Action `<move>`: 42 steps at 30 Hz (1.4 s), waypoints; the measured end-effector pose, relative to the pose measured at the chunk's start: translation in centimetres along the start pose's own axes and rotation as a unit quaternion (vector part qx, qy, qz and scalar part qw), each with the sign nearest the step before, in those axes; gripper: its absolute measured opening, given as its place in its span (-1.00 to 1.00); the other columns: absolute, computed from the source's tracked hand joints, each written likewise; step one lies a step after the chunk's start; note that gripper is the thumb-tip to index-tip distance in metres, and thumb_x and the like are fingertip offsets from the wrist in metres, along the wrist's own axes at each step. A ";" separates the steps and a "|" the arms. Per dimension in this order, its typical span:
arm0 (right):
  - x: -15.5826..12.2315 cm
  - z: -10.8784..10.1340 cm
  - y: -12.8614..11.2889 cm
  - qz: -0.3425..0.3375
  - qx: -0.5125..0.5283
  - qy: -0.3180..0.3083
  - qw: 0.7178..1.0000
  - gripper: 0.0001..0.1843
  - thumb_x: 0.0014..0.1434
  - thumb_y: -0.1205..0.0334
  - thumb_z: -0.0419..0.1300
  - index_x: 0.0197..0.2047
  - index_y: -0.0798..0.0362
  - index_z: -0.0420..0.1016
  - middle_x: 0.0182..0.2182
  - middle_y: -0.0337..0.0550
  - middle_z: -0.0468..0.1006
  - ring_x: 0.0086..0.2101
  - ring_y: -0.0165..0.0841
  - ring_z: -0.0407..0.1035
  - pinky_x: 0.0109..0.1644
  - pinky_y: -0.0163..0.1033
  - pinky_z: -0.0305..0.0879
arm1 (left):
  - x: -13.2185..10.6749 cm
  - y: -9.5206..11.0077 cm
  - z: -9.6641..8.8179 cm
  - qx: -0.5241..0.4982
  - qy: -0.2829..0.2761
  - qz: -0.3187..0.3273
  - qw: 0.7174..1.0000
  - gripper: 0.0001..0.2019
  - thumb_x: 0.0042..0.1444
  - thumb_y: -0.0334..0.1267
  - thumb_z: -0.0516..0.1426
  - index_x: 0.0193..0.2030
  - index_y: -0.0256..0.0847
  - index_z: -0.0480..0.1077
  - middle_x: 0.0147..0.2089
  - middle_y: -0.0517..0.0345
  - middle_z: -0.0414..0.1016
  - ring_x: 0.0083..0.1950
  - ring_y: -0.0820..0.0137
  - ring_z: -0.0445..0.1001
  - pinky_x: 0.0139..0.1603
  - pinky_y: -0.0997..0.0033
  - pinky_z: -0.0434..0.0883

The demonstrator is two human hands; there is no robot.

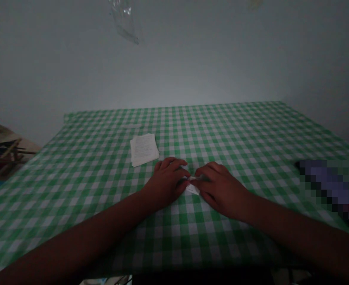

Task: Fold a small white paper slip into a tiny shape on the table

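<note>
My left hand (166, 182) and my right hand (218, 188) rest close together on a green-and-white checked tablecloth (103, 174). Between them lies a small folded white paper (192, 186), mostly hidden under the fingers. Both hands have their fingers curled and pressed down on the paper, fingertips almost touching. A small stack of white paper sheets (143, 149) lies on the cloth just beyond my left hand, apart from it.
A pixelated dark object (331, 186) lies at the table's right edge. A plain grey wall stands behind the table, with a clear plastic bag (123, 19) hanging on it. Cluttered wooden items (2, 150) sit off the table to the left.
</note>
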State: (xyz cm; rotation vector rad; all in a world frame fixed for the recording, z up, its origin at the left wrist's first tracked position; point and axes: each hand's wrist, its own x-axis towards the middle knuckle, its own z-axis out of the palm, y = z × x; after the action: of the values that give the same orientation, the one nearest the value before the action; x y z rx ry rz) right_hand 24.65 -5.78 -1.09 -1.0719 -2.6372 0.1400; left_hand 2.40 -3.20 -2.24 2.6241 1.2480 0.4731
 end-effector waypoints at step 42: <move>0.1 -1.1 0.0 0.025 0.020 -0.063 0.998 -0.62 0.35 0.25 0.09 0.18 -0.08 0.48 0.07 -0.03 0.43 0.03 -0.14 0.20 0.08 0.01 0.22 | 1.2 -2.2 -1.0 -0.068 -0.037 0.035 0.996 -0.81 0.15 -0.09 0.23 -0.09 0.13 0.55 0.21 0.23 0.39 0.25 0.15 0.29 0.27 -0.01 0.14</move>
State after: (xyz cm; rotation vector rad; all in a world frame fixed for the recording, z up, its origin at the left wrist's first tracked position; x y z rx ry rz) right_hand 24.92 -5.76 -0.05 -1.1509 -2.7067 0.2774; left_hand 1.13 -0.88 -1.76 2.5531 1.0668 0.4516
